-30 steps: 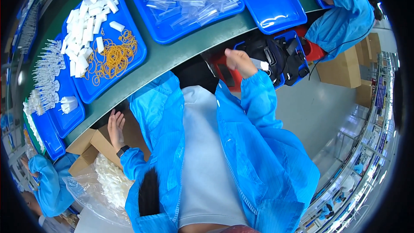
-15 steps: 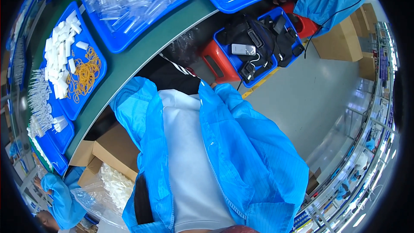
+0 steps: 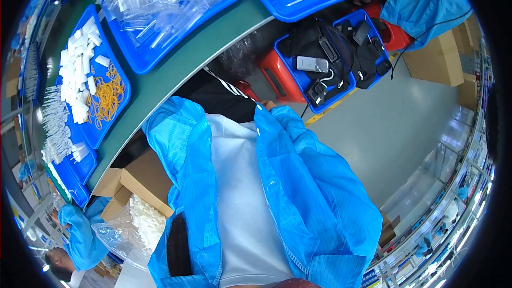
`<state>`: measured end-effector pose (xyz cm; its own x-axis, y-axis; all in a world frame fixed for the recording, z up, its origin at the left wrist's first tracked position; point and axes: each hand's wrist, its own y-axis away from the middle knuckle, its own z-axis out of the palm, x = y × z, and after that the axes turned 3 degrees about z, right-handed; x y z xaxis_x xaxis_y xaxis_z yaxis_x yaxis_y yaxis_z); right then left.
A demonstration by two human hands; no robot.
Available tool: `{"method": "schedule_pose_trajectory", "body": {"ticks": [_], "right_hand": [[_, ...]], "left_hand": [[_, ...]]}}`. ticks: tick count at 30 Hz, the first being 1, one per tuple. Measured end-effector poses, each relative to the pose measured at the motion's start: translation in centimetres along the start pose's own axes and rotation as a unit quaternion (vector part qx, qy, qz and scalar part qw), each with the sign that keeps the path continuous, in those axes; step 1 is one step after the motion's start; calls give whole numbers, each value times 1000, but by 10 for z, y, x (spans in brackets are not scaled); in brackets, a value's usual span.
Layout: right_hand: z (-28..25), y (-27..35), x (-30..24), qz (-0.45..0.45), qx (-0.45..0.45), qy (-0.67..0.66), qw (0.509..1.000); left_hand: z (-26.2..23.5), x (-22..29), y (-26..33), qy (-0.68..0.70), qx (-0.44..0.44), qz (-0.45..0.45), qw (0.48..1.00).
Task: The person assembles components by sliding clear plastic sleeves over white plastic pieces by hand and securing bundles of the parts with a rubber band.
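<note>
Now dropped from raised to coat front: right hand (image 3: pixel 268 105), mostly hidden, fingers' state not discernible, pinching near blue coat (image 3: pixel 314 192) edge. Left hand out of view. Trays on worktop (image 3: pixel 213 42) untouched.

Four blue trays (image 3: pixel 160 58) sit on the green counter (image 3: pixel 213 37), and a fifth blue tray (image 3: pixel 298 77) is on the floor. Two red stools (image 3: pixel 274 74) and two cardboard boxes (image 3: pixel 136 178) stand beneath.
</note>
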<state>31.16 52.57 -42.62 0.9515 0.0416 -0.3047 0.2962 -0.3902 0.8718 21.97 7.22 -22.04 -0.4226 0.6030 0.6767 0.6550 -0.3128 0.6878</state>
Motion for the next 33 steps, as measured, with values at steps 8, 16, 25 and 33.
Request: {"method": "schedule_pose_trajectory", "body": {"ticks": [8,16,25,33], "right_hand": [[-25,10,7,-78,48,-14,996],[-40,13,-8,-212,86,5,973],[-110,108,-139,-352,49,121,927],[-106,334,-314,-475,-172,457,732]], "left_hand": [[13,23,-33,-40,10,75,996],[5,49,-78,-52,82,160,982],[-10,-12,-56,-38,237,120,963],[-100,107,-1,-142,107,174,969]]}}
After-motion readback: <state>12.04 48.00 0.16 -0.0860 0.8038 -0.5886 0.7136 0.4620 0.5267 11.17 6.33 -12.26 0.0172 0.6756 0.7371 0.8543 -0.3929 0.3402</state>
